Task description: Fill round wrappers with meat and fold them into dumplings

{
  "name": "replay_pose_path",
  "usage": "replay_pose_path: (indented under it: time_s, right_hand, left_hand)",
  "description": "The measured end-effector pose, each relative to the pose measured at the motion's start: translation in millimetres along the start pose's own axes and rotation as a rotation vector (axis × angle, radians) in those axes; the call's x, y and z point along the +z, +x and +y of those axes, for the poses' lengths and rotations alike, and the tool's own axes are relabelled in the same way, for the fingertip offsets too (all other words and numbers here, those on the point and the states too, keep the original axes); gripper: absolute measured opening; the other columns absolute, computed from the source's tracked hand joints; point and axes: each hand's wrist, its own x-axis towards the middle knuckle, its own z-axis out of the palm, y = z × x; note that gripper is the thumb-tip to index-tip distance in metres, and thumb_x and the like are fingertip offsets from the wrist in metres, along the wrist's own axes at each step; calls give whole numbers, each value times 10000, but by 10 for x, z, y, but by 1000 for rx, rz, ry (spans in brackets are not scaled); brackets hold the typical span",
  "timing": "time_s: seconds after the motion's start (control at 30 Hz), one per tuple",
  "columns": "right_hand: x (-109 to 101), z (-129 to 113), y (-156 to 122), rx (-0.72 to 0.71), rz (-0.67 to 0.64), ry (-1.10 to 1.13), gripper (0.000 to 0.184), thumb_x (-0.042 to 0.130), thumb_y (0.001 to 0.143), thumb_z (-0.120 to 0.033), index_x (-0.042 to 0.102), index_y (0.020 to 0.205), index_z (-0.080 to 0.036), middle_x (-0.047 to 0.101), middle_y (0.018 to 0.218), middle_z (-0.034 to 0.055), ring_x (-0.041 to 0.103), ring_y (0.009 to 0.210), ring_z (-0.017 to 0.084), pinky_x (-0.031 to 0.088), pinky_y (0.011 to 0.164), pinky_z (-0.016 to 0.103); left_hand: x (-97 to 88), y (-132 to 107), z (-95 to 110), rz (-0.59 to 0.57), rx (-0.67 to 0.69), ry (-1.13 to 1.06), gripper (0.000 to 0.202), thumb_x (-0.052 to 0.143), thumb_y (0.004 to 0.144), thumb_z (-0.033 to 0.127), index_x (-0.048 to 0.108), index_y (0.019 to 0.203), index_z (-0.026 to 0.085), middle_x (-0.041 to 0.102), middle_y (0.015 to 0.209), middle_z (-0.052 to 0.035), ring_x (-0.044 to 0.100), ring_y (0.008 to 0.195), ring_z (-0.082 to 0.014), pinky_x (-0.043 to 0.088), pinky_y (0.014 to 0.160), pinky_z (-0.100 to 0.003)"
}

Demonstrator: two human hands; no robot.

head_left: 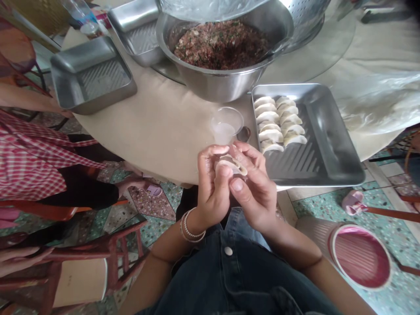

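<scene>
Between my two hands, in front of my chest, is a dumpling (232,165) with a pale folded wrapper. My left hand (212,181) has its fingers curled behind the dumpling and its thumb pressed on the near side. From the other side my right hand (254,186) pinches the wrapper's edge between thumb and fingers. Just beyond my hands stands a small clear cup (226,122) of whitish liquid, a small dark round object (243,134) beside it. To the right, a metal tray (320,162) holds two rows of finished dumplings (269,117).
A large steel bowl (223,85) of meat filling (219,43) stands at the back, plastic film over its far rim. Metal trays (95,103) lie at the left. A person in a checked garment (36,162) is on the left. A bin (331,245) stands on the floor at right.
</scene>
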Motion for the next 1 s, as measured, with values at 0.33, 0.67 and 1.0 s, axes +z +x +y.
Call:
replay_pose_path:
  time_s: [0.33,0.67,1.0]
  right_hand:
    - [-68,22,80,-223,337,-405,145,582,883,-223,704,926,-288,646,949,-5,539,1065,222,424,976,449]
    - [-215,136,28,-267,151,-582,300,588,900,-373,656,1187,-319,575,1295,33,490,1200,270,413,998,508]
    - [-468,86,75,-426,3,-498,536,644,855,-337,504,1371,-387,537,1328,39,495,1188,297,452,952,511]
  left_hand:
    - [105,-24,183,-150,-361,-445,325,403,954,496,483,1205,306,621,1257,-44,595,1205,-223,535,974,-417]
    - [55,123,267,-79,-705,-720,382,311,1011,296,671,1048,173,742,1027,-41,679,1074,-167,547,930,-275]
    - [-33,110,397,-280,-741,-633,305,402,972,269,667,1105,198,702,1154,-55,629,1169,-224,517,1006,-369]
